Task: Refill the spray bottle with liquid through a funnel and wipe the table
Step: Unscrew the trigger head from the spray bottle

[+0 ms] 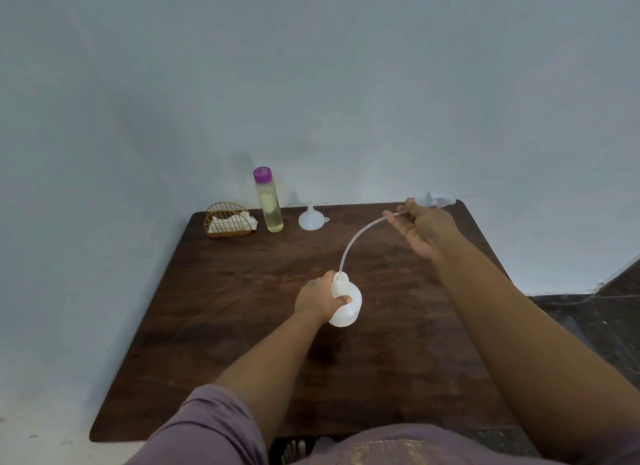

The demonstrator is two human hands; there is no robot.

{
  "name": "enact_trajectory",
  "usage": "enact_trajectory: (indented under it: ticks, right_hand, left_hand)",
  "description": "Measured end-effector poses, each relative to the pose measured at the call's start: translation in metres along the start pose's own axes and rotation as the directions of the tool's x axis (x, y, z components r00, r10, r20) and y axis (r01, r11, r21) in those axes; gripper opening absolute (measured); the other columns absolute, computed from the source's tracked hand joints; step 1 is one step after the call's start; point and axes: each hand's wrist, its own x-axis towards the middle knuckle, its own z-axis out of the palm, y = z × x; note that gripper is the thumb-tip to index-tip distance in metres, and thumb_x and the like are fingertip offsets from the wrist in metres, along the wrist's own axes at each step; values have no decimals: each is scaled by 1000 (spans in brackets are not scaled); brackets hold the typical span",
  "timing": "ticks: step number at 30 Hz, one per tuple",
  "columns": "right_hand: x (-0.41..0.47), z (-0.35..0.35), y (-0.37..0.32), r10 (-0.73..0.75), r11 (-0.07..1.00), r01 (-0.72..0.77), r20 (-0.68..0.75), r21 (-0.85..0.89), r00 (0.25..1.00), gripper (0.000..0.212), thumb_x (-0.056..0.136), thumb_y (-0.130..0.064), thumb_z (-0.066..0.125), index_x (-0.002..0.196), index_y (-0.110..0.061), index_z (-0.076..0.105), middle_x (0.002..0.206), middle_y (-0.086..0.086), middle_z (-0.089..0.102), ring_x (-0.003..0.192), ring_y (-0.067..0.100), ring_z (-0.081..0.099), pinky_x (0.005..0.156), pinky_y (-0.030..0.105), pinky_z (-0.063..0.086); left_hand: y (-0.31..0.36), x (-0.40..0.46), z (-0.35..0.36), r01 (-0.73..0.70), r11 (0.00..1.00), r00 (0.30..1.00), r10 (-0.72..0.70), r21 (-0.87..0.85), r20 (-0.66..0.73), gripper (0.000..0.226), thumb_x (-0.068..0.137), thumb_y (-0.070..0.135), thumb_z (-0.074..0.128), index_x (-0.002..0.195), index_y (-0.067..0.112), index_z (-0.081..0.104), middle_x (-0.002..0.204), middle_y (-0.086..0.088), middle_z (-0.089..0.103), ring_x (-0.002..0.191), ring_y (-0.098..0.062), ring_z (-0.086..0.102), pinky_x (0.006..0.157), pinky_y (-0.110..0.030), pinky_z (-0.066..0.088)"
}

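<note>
Left hand (317, 300) grips the white spray bottle (345, 303) at table centre; right hand (424, 227), at 2 o'clock from it, pinches the spray head (434, 201), its tube (356, 237) trailing into the neck. Dark wooden table (225, 326), pale wall. One funnel (310, 217), one purple-capped bottle (268, 199), one napkin holder (228, 220) at 11 o'clock.

Funnel (309, 217) right of bottle (268, 201), perhaps touching wall.
</note>
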Motion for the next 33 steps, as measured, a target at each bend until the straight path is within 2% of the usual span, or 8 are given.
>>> enact_trajectory:
  ticks: [4,9,12,15,17,19,22,33]
  right_hand:
    - [0,-3,-4,40,999,-39,-38,24,998,10,97,2,48,87,-1,49,85,13,49,72,26,60,98,47,49]
    - [-4,-9,-16,95,995,-97,-52,-27,994,18,99,1,43,82,-1,45,90,15,47,100,38,58,105,47,43]
    - [-5,-12,-22,95,994,-97,-50,-45,994,18,99,4,40,82,0,45,89,16,46,87,31,56,105,49,42]
    - [2,-17,-24,109,992,-112,-47,-52,993,9,99,4,40,94,3,48,90,17,46,110,32,55,92,52,50]
    - [4,-19,-25,115,992,-117,-48,-39,992,12,100,3,39,90,1,47,90,17,45,125,30,50,84,52,54]
    - [3,-17,-27,135,991,-135,-40,-4,990,17,101,2,37,86,0,46,89,16,45,131,33,45,95,48,50]
    - [-2,-19,-29,132,991,-131,-51,20,990,18,101,1,37,86,1,47,90,16,45,128,39,48,105,48,42]
    - [-6,-28,-26,174,984,-172,-32,50,984,18,102,-1,36,88,0,47,91,16,45,124,42,51,97,47,49]
  left_hand:
    - [0,-1,0,-15,1000,1000,15,24,-12,62,87,49,64,139,23,40,138,-2,53,127,-24,49,97,-40,46]
    - [-1,-3,-1,-70,997,994,72,32,-80,62,85,55,63,135,25,43,134,0,56,120,-22,53,93,-38,48]
    - [-2,-5,-2,-110,993,981,103,-34,-166,57,84,57,62,130,27,48,128,3,60,114,-20,57,90,-36,51]
    - [-3,-6,-4,-148,988,972,136,-50,-194,52,84,56,62,126,27,53,126,3,62,110,-17,59,89,-34,52]
    - [-4,-6,-4,-151,987,971,138,-53,-196,51,85,55,61,127,27,54,127,3,62,111,-17,59,90,-34,52]
    - [-5,-5,-5,-152,987,970,136,-60,-204,52,86,55,61,128,26,54,129,3,61,112,-18,59,92,-34,51]
    - [-3,-6,-7,-171,983,965,154,-64,-210,53,86,54,61,129,25,54,130,3,61,114,-18,58,93,-35,51]
    - [-2,-11,-10,-175,979,959,147,-100,-243,49,84,52,65,124,25,55,123,3,63,109,-18,59,88,-34,51]
